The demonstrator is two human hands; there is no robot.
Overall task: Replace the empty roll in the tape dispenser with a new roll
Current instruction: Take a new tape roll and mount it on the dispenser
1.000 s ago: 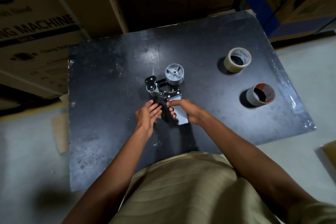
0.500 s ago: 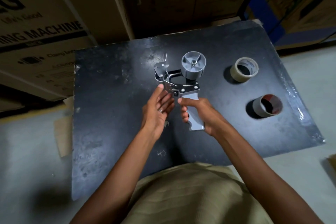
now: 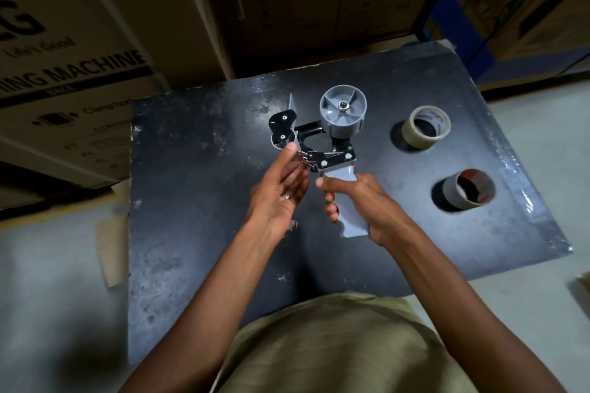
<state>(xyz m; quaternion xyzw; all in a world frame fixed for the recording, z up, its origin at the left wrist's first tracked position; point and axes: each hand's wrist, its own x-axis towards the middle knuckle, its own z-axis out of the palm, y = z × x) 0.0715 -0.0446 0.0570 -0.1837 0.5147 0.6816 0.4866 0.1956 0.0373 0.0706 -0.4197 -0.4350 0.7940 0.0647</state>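
Note:
A grey and black tape dispenser [image 3: 335,137] is held up above the dark board [image 3: 191,201]. Its grey spool hub [image 3: 343,112] is bare, with no roll on it. My right hand [image 3: 360,204] is wrapped around the grey handle. My left hand [image 3: 281,191] has its fingers spread, and the fingertips touch the roller and metal plate at the dispenser's front. A beige tape roll [image 3: 426,131] stands on the board to the right. An empty cardboard core [image 3: 469,190], reddish inside, stands nearer me on the right.
Large cardboard boxes [image 3: 79,41] stand close behind the board. Pale floor [image 3: 48,281] surrounds it, with a scrap of cardboard [image 3: 111,249] at its left edge. My lap in olive cloth [image 3: 335,344] fills the bottom of the view.
The dispenser lay on the board under both hands. My right hand has lifted it by the handle, upright and closer to the camera. My left hand has opened against its front.

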